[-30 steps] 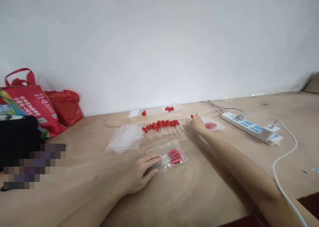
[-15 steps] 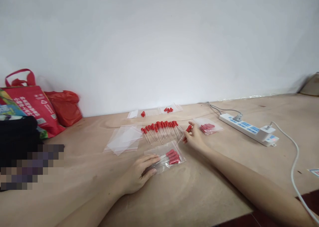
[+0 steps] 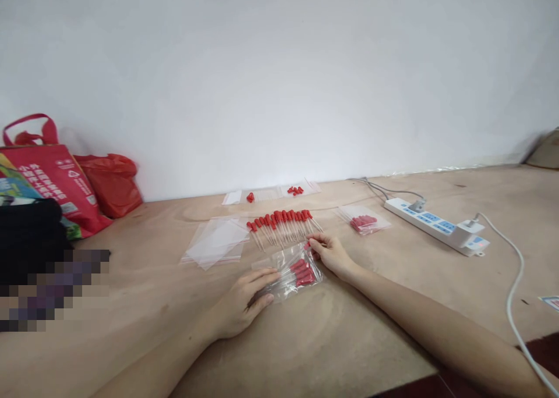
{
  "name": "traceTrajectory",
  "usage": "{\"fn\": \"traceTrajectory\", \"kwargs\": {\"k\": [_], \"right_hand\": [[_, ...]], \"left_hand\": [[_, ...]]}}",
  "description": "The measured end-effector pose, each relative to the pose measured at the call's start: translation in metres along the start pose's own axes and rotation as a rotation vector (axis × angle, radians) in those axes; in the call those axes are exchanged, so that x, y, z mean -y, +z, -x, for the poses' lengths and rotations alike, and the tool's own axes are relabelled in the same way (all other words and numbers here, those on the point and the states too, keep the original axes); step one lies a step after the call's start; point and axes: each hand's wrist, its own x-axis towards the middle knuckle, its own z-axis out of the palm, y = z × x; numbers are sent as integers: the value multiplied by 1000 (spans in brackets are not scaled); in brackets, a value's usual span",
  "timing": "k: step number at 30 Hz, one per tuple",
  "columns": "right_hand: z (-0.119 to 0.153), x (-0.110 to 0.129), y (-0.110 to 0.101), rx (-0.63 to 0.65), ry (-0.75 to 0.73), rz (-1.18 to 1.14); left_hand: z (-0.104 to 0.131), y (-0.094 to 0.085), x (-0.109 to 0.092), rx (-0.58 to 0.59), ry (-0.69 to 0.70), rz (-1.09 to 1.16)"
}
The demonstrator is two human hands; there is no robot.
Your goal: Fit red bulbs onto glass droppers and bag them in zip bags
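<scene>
A clear zip bag lies near the middle of the table with several red-bulbed droppers inside, bulbs toward the right. My left hand grips the bag's left end, fingers on top and thumb along the near side. At the bag's far right corner, my right hand pinches a dropper by its red bulb; its glass tube is hard to make out against the plastic. Just behind the bag lies a row of droppers, red bulbs pointing to the wall.
Flat clear bags are stacked left of the row. A filled bag lies on the right, before a white power strip. Loose red bulbs sit near the wall. Red bags stand at far left.
My right hand has moved left and nearer, bringing the dropper from beside the row to the bag's right corner. My left hand stays on the bag.
</scene>
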Motion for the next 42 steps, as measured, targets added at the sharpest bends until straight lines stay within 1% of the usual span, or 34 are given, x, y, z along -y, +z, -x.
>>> {"fn": "traceTrajectory", "kwargs": {"k": [3,7,12,15,20,24,27,30,32,33,34,37,38,39,40,42], "right_hand": [[1,0,-2,44,1,47],[2,0,-3,61,-41,21],[2,-4,-3,137,-58,137],[1,-8,-3,117,-104,192],[-1,-8,0,44,-165,333],[-1,-4,3,25,-161,431],[0,-2,3,115,-218,451],[0,-4,1,273,-289,437],[-2,-7,0,356,-255,404],[-3,-8,0,361,-227,386],[-5,-10,-1,328,-207,375],[-10,-10,-2,95,-177,374],[-11,-9,-2,53,-158,378],[-11,-7,-3,55,-134,377],[-10,-4,-3,95,-109,372],[-7,0,-2,225,-79,357]], "left_hand": [[0,0,0,6,-5,-10],[0,1,1,12,-15,-15],[-1,1,1,19,-12,-28],[0,1,1,16,-18,-27],[1,1,0,22,-27,-22],[0,1,1,18,-37,-34],[0,0,1,18,-36,-41],[0,1,2,13,-26,-40],[-1,1,2,10,-24,-42],[-1,2,3,8,-24,-44],[-1,2,3,6,-23,-45],[0,2,2,-4,-18,-41],[0,2,2,-7,-17,-39],[0,1,2,-9,-16,-38],[0,1,2,-8,-15,-39],[0,1,1,-4,-12,-43]]}}
